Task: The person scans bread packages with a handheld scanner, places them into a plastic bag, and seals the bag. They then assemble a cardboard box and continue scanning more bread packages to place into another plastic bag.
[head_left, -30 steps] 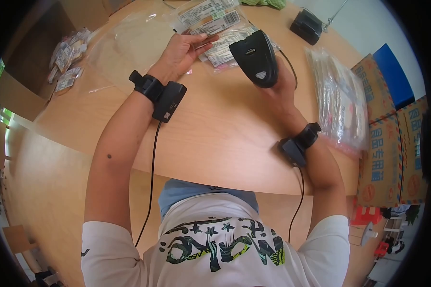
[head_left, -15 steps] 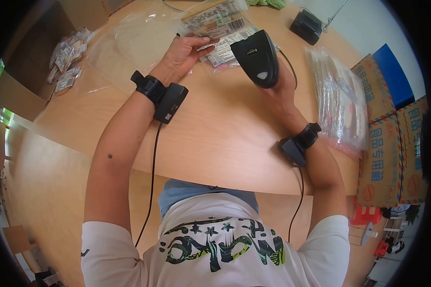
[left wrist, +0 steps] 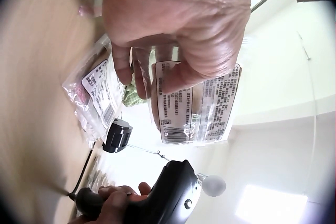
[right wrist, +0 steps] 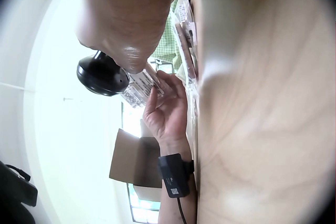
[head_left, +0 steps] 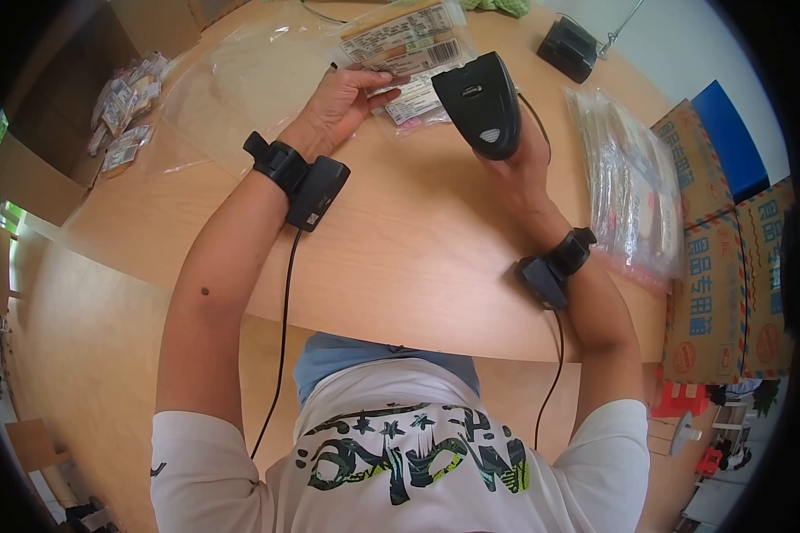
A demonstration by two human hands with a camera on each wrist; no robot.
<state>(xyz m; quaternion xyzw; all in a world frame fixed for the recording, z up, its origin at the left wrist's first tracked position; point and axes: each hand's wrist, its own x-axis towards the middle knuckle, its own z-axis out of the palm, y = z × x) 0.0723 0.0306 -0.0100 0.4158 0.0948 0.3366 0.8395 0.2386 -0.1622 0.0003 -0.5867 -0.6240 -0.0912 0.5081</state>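
Observation:
The left hand (head_left: 336,104) pinches the edge of a clear packet (head_left: 409,43) with printed labels and a barcode, held up over the table. In the left wrist view the thumb lies on the label of this packet (left wrist: 178,103). The right hand (head_left: 517,164) grips a black handheld scanner (head_left: 480,105), its head turned towards the packet. Below the held packet, another labelled packet (head_left: 413,102) lies on the table, partly hidden by it. In the right wrist view the scanner head (right wrist: 102,74) shows beyond the right hand (right wrist: 126,14).
Stacked clear bags (head_left: 627,182) lie at the right, beside printed cardboard boxes (head_left: 707,284). Small labelled packets (head_left: 124,107) lie at the left by an open box. A black stand (head_left: 569,49) is at the back right, and clear plastic sheeting (head_left: 240,89) spreads behind the left hand.
The held packet has shifted right and turned a little, with the left hand moving slightly. The scanner has moved slightly right and away from the body.

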